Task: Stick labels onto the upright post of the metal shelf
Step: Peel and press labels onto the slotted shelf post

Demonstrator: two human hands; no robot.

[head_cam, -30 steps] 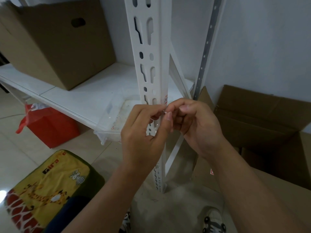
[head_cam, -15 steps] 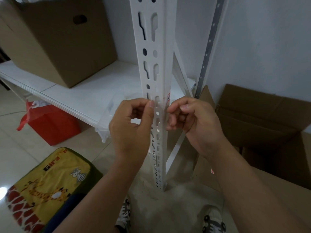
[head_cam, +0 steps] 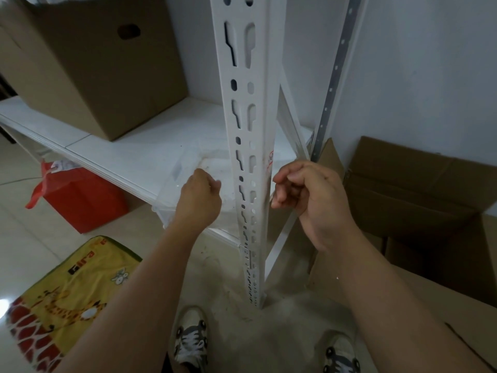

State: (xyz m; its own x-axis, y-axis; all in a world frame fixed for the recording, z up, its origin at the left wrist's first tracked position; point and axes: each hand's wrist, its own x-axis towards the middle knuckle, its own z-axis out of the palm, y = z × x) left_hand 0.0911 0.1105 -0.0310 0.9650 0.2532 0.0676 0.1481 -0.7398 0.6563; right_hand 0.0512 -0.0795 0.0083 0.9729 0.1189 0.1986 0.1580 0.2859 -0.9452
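My left hand [head_cam: 199, 197] is turned away from me with its fingers curled under, over a clear plastic tray [head_cam: 185, 181] on the shelf; whether it has hold of anything I cannot tell. My right hand [head_cam: 312, 200] hangs just right of the post, fingers loosely curled toward the thumb; I cannot tell whether a label is pinched there, as nothing shows between the fingertips.

Between my hands stands the white upright post [head_cam: 247, 130] of the metal shelf, an angled strip punched with slots and holes. On its right-hand face, just above my right hand, a small label with red marks [head_cam: 269, 160] sits stuck to the metal.

The white shelf board [head_cam: 129, 152] runs off to the left and carries a large cardboard box [head_cam: 88, 65]. Below it a red bag [head_cam: 80, 195] sits on the floor, beside a yellow cushion [head_cam: 67, 300] with cartoon animals. More flattened cardboard [head_cam: 419, 195] lies to the right.

I judge the next step is fetching a fresh label. To do it well I should choose a plain stretch of metal clear of the slots, lay one edge down first, then press flat.
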